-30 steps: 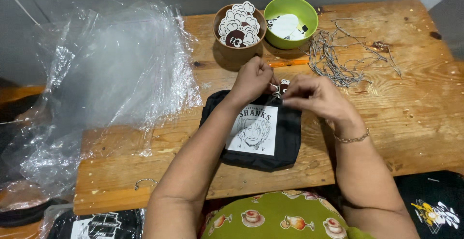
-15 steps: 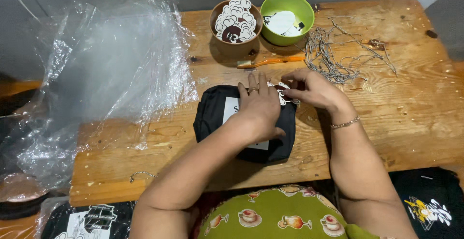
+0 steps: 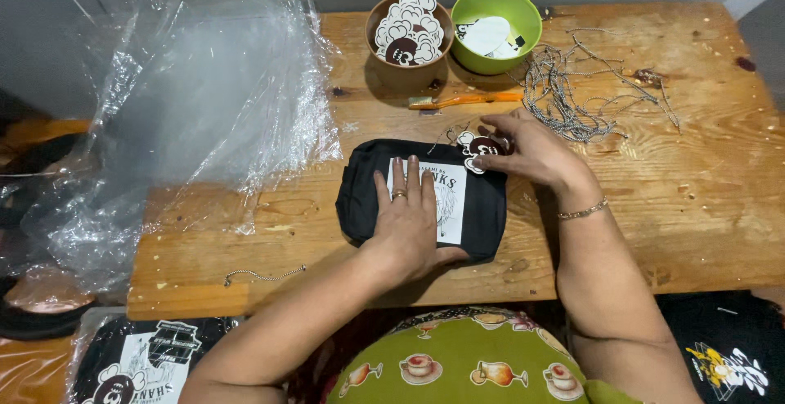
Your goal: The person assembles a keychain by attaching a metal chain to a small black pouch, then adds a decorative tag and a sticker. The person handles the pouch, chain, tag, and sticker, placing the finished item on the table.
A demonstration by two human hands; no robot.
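Observation:
A folded black garment with a white printed panel lies on the wooden table in front of me. My left hand rests flat on it, fingers spread over the print. My right hand sits at the garment's upper right corner, its fingers pinching a small white and dark brown cut-out tag on a thin string.
A brown bowl of cut-out tags and a green bowl stand at the back. An orange-handled tool and a tangle of grey strings lie behind the garment. Crumpled clear plastic covers the left. A short chain lies near the front edge.
My left hand has slid down from the garment's top edge to lie flat on the print. My right hand stays at the upper right corner with the tag.

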